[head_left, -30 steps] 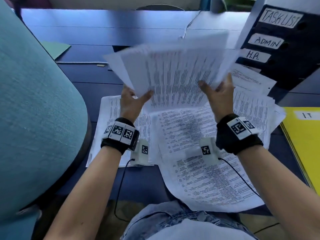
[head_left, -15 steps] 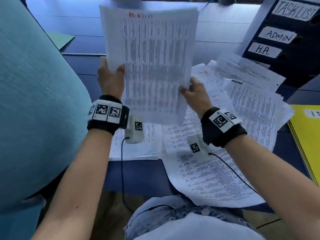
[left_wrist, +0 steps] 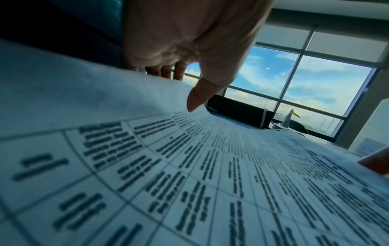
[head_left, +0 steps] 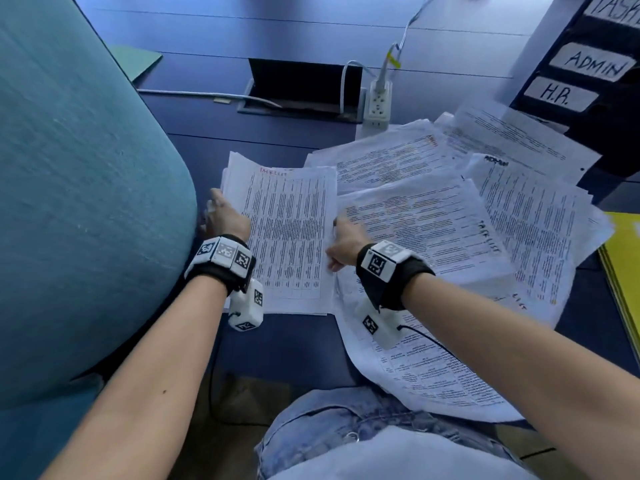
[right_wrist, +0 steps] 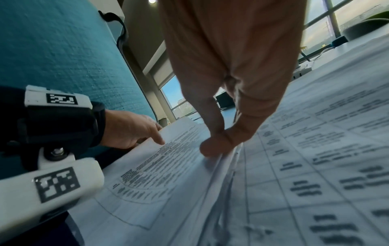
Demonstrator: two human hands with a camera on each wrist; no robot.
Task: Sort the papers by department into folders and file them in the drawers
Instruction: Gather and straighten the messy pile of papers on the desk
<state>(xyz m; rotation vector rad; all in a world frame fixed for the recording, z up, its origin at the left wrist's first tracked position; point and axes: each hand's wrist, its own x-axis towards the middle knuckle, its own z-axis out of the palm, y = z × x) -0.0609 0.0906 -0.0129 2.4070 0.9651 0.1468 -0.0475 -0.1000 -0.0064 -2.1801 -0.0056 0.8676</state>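
Note:
A stack of printed task list papers (head_left: 291,237) (left_wrist: 210,174) (right_wrist: 168,158), headed in red ink, lies on the dark blue table, left of the loose sheets. My left hand (head_left: 225,216) (left_wrist: 195,99) (right_wrist: 130,129) holds its left edge, thumb on top and fingers underneath. My right hand (head_left: 343,240) (right_wrist: 219,146) pinches its right edge between thumb and fingertips. Loose printed papers (head_left: 433,220) fan out to the right, some marked ADMIN and TASK LIST. The black drawer unit (head_left: 588,71), labelled ADMIN and H.R., stands at the back right.
A teal chair back (head_left: 86,202) crowds the left side, close to my left hand. A yellow folder (head_left: 623,271) lies at the right edge and a green folder (head_left: 138,64) at the back left. A power strip (head_left: 377,102) and a cable hatch (head_left: 301,84) sit behind the papers.
The stack, held upright in the air in both hands, has come down flat onto the table at the left. Both hands came down with it and stay on its side edges.

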